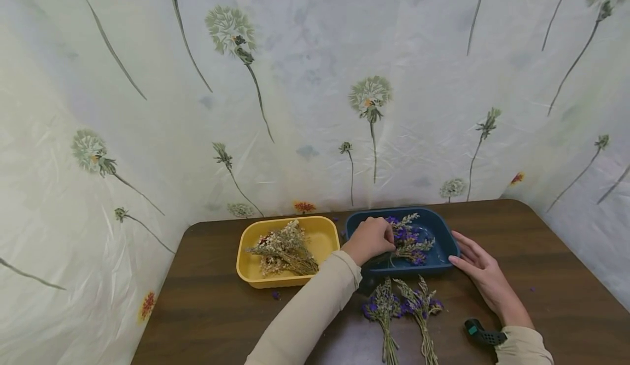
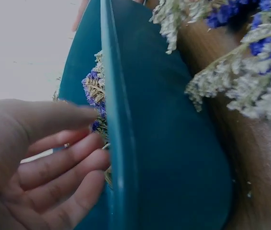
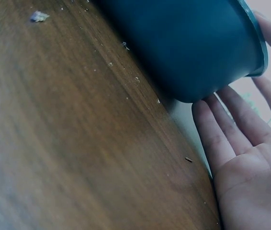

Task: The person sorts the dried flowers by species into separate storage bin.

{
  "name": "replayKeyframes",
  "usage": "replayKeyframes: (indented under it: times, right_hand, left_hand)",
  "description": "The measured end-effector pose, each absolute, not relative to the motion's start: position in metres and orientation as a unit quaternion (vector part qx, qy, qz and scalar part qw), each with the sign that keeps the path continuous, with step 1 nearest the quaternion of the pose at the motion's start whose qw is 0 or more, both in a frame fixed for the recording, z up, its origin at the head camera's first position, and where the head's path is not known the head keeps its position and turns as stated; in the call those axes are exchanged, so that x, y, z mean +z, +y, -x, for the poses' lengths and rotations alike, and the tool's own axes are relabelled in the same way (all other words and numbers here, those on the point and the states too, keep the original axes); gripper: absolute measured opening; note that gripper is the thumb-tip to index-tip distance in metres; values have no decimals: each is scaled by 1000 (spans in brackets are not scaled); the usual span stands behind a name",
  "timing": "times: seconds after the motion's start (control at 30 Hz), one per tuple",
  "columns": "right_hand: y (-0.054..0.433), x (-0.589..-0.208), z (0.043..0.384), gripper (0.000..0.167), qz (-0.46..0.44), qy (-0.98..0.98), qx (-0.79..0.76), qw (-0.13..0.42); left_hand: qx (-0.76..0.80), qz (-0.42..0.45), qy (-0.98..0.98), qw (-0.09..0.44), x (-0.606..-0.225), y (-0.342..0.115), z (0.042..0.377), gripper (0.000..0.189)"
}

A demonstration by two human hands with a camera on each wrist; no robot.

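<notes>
My left hand [image 1: 370,239] reaches over the near rim of the blue tray [image 1: 441,228]. Its thumb and fingertips pinch the stem end of a dried bunch of purple flowers [image 1: 407,239] inside. In the left wrist view, that purple bunch [image 2: 95,88] shows partly behind the tray rim, with the hand's other fingers loosely bent. At the tray's right end, my right hand [image 1: 484,274] touches the corner with thumb and fingers nearly straight. From the right wrist, the fingers [image 3: 212,127] appear against the tray's outer wall [image 3: 183,48].
A yellow tray [image 1: 322,236] on the left holds dried white bunches [image 1: 285,247]. Two more purple bunches, one left [image 1: 384,310] and one right [image 1: 421,310], lie in front of the blue tray on the brown table [image 1: 206,310]. Small petals and crumbs are scattered about. A flower-printed curtain [image 1: 305,108] hangs behind.
</notes>
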State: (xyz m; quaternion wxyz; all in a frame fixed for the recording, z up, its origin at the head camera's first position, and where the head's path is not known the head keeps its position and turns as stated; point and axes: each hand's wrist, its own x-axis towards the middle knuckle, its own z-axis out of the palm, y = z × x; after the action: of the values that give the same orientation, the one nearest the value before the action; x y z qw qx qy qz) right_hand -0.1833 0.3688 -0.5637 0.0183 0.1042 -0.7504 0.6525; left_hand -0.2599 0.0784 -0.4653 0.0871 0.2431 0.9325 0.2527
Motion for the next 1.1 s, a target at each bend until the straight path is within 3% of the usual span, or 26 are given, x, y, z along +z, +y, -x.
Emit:
replayKeyframes:
  times: [0.3, 0.77, 1.1]
  right_hand:
    - [370, -564, 183, 64, -105, -757, 645, 17]
    - [368, -562, 182, 64, -97, -751, 653, 17]
    - [366, -562, 182, 64, -97, -760, 643, 17]
  left_hand:
    - [319, -209, 923, 56, -469, 55, 246, 15]
    - [354, -252, 900, 44, -466, 33, 211, 10]
    - [362, -274, 891, -8, -469, 24, 190, 7]
